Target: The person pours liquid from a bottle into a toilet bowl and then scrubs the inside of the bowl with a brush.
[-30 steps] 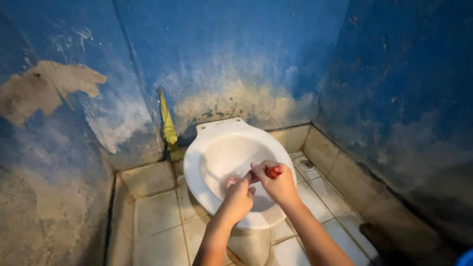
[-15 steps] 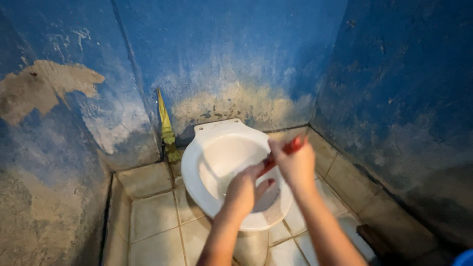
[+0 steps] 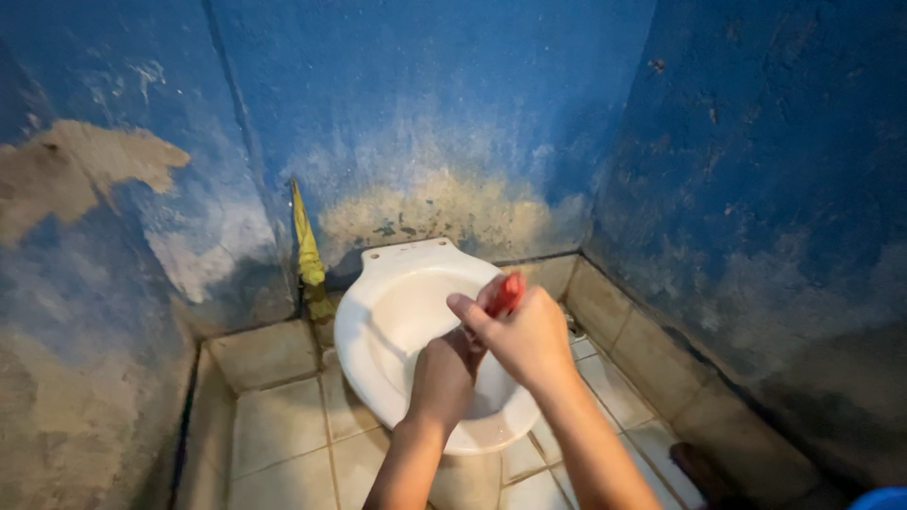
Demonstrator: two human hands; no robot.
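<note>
Blue walls (image 3: 453,85) stand around a tiled floor (image 3: 283,416). A white toilet bowl (image 3: 378,331) sits in the corner, with a yellow stick (image 3: 307,255) beside it. Over the bowl, the right hand (image 3: 524,335) is closed around a small red thing (image 3: 505,293), which pokes up from its grip. The left hand (image 3: 442,373) touches it from below; I cannot tell its grip. Half a second ago the hands were a bit more apart.

Rough blue walls (image 3: 453,85) meet in a corner, their paint worn away to bare beige plaster (image 3: 85,170) low down. The floor (image 3: 283,425) is pale square tile with dark grout and a tiled skirting (image 3: 624,312). Light is dim.
</note>
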